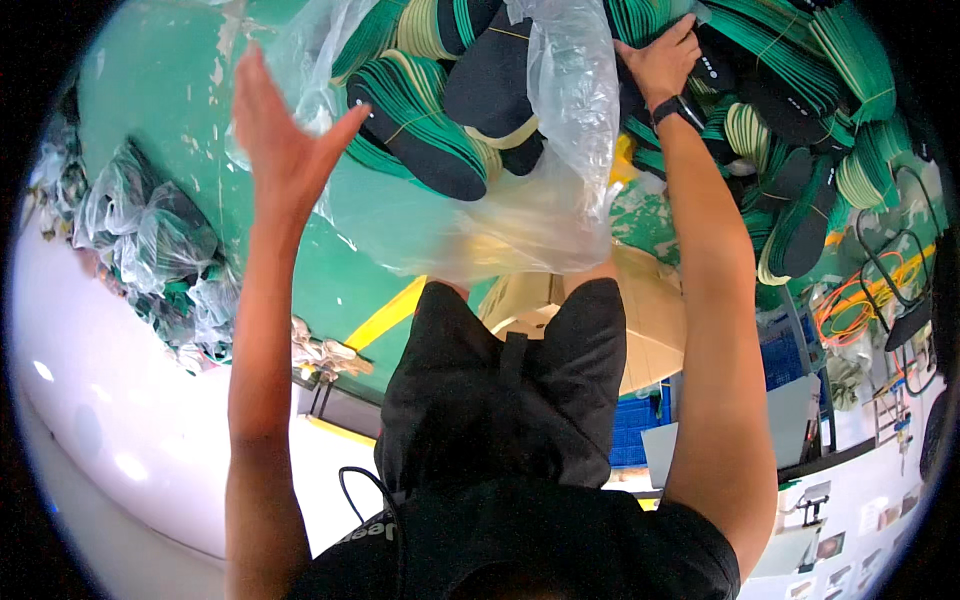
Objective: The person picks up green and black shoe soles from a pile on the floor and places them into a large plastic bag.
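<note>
Clear plastic fills the middle of the view: one big transparent bag [500, 210] sags over the green floor [160, 90], with dark insoles edged in green and cream [440, 110] showing through it. I count roughly four or five insoles inside; the crumpled film hides the rest, so an exact number I cannot tell. Left hand [285, 140] is up at the bag's left edge, fingers spread wide, palm open, holding nothing, thumb just touching the film. Right hand [660, 60], a black watch [680, 108] on its wrist, presses flat on the pile of green-striped insoles [800, 150] heaped at the floor's far right corner. Several smaller filled bags [160, 250] sit along the floor's left edge.
</note>
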{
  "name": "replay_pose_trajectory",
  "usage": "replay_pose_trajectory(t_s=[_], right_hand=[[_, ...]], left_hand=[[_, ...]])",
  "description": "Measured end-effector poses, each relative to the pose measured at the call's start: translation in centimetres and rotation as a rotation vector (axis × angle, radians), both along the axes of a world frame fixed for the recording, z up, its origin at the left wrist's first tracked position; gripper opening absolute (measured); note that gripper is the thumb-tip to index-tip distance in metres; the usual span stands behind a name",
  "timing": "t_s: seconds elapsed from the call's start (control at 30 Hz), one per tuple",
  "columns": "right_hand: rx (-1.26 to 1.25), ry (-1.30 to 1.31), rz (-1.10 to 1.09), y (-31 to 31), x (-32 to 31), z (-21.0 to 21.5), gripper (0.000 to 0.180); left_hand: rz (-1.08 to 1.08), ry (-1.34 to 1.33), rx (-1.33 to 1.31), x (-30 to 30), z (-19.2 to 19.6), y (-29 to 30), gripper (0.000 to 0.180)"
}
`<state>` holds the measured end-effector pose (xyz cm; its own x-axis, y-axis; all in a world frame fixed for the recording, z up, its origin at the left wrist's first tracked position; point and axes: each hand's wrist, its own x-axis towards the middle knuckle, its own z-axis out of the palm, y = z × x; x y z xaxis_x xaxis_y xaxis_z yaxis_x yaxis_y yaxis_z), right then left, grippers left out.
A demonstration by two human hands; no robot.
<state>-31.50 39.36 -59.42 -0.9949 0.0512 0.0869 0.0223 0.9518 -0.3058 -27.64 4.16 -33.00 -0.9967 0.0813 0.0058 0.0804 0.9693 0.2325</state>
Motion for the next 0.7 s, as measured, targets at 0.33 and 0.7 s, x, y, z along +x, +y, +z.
replay_pose_trajectory(t_s=[0.33, 0.7], right_hand=[[-0.187, -0.192, -0.116, 0.9, 0.2, 4.4, 0.122], [-1.084, -0.56, 0.101, -4.8, 5.7, 33.6, 0.097]], left_hand=[[0.129, -0.151, 0.234, -4.9, -8.8, -11.9, 0.028], [-0.046, -0.353, 0.498, -11.1, -1.2, -8.6, 0.027]])
